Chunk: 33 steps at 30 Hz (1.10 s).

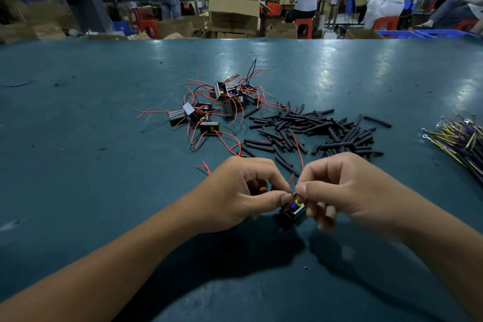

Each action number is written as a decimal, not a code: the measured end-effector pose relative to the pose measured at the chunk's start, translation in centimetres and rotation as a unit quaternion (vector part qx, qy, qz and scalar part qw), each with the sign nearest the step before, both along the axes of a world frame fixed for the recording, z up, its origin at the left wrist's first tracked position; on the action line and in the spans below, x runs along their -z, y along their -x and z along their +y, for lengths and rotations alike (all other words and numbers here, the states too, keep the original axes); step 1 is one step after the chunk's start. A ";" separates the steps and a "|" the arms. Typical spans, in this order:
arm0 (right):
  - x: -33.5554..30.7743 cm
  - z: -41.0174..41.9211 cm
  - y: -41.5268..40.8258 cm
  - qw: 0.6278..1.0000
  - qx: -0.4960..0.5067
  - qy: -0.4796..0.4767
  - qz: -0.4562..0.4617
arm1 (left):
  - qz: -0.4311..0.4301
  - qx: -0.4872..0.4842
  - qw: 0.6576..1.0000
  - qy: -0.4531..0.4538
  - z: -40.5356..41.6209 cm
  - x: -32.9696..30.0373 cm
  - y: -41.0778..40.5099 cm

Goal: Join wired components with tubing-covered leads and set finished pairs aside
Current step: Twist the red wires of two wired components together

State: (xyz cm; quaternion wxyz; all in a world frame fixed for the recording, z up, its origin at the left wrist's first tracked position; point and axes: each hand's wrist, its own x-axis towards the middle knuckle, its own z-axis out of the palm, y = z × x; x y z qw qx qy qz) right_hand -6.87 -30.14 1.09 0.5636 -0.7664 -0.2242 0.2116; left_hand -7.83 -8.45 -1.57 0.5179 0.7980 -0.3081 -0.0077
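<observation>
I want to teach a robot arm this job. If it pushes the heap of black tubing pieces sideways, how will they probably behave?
The black tubing pieces are short round sleeves lying loose and crossed on the smooth green table, so they would likely scatter and roll rather than move together. They look hollow and thin, so probably very light and easy to squash. Some lie over red wires, which may drag along.

Glossy teal table; matt black tubing pieces; smooth red-sheathed wires.

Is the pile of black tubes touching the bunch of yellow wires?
Apart. The head view shows bare green table between the black tubes and the yellow wires.
</observation>
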 end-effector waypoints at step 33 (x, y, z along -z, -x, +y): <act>0.6 1.2 0.8 0.980 0.016 -0.142 0.138 | -0.041 -0.021 0.998 0.032 0.1 -0.5 0.1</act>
